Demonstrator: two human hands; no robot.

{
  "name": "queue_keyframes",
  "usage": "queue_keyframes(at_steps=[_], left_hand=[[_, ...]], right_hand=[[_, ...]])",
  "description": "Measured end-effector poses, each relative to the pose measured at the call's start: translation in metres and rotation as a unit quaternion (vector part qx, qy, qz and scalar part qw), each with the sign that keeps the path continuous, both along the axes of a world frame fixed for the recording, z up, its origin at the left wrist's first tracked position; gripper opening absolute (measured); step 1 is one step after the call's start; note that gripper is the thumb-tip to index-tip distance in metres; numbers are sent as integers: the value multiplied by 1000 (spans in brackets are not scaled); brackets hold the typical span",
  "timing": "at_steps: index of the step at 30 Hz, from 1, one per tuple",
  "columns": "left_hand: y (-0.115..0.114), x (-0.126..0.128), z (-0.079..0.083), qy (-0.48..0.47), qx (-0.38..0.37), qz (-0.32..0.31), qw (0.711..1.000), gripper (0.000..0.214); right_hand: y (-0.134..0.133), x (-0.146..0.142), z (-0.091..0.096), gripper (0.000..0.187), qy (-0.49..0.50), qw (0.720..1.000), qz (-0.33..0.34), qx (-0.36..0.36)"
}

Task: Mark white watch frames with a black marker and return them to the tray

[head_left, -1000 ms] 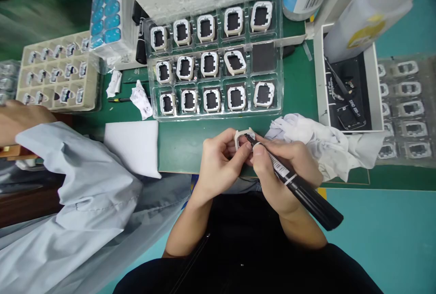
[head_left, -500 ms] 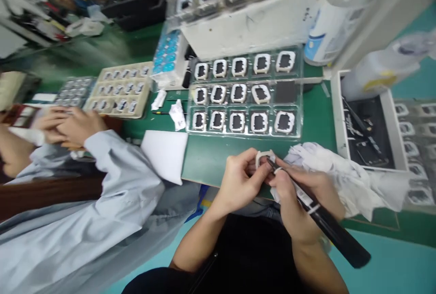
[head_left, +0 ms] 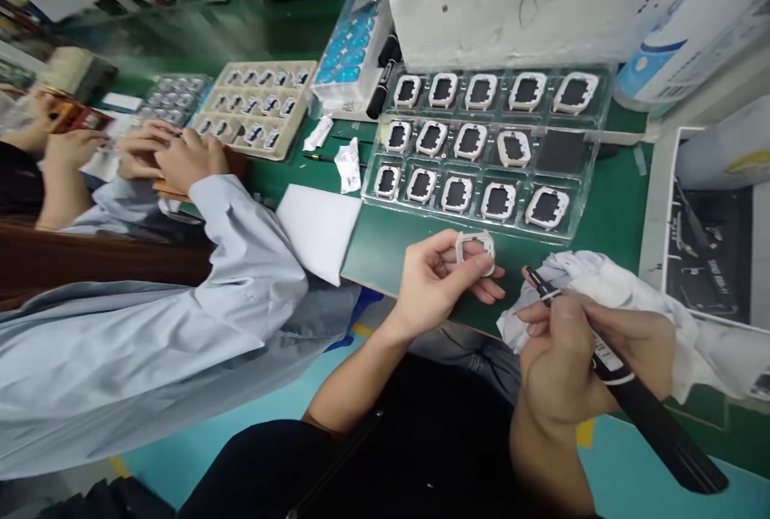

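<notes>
We see the left hand (head_left: 436,282) pinching a small white square frame (head_left: 475,249) between thumb and fingers, raised just above the green bench (head_left: 409,250) and close to the near edge of the clear tray (head_left: 487,150). That tray carries 3 rows of similar white frames with dark centres; 1 pocket at the right end of the middle row shows only black. The right hand (head_left: 577,350) is closed around a black marker (head_left: 626,387), its tip pointing up and left, apart from the frame in the left hand. Just behind that hand a crumpled white cloth (head_left: 607,282) lies on the bench. To the left, a co-worker in a pale blue sleeve (head_left: 241,262) has both hands by a beige tray (head_left: 256,106) of small parts, and a white sheet (head_left: 318,226) lies beside the sleeve.
</notes>
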State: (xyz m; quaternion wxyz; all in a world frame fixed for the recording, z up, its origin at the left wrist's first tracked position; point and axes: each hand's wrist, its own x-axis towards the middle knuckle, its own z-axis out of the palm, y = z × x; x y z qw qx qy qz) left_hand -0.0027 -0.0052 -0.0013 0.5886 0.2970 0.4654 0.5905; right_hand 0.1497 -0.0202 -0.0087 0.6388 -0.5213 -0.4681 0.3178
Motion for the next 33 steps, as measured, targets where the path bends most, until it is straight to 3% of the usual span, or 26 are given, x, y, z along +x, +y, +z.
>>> queue_keyframes(at_steps=[3, 7, 15, 22, 25, 29, 33], left_hand=[[0, -3, 1, -9, 5, -1, 1000, 52], [-2, -4, 2, -4, 11, -15, 1000, 50], [-3, -10, 1, 1, -10, -25, 1000, 47], [-5, -8, -3, 32, -11, -20, 999, 45], [-5, -7, 6, 81, -3, -23, 996, 41], [23, -18, 38, 248, 82, -23, 965, 23], [91, -18, 72, 441, 189, -15, 877, 16]], right_hand=[[2, -8, -3, 19, 5, 998, -33, 59], [5, -11, -4, 18, -6, 995, -51, 81], [2, -8, 4, 17, -26, 998, -27, 50], [-3, -6, -3, 14, 4, 999, -3, 49], [-1, -9, -9, 12, 38, 995, -29, 83], [1, -10, -16, 13, 78, 990, -43, 110], [-1, -6, -19, 16, 62, 992, -34, 103]])
